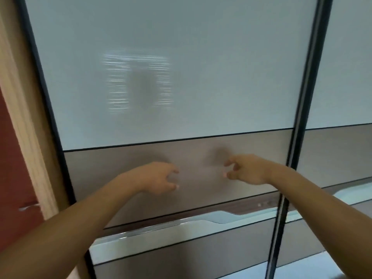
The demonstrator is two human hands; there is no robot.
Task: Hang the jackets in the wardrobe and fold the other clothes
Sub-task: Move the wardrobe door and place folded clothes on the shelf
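Note:
A tall sliding wardrobe door (161, 77) fills the view, with a pale frosted glass panel above and a grey-brown matte band (120, 164) below. Both my arms reach out to that band. My left hand (159, 177) has its fingers loosely curled, fingertips at or near the panel, holding nothing. My right hand (243, 169) is a short way to its right, fingers also loosely curled toward the panel, empty. Whether the fingertips touch the surface is unclear. No jackets or other clothes are in view.
A dark vertical frame (298, 137) separates this door from a second door (346, 77) on the right. A dark frame edge (46, 97) bounds the left, with a beige wall strip (20, 117) and red surface (12, 178) beyond. Lower down, a white wavy trim (181, 224) crosses the door.

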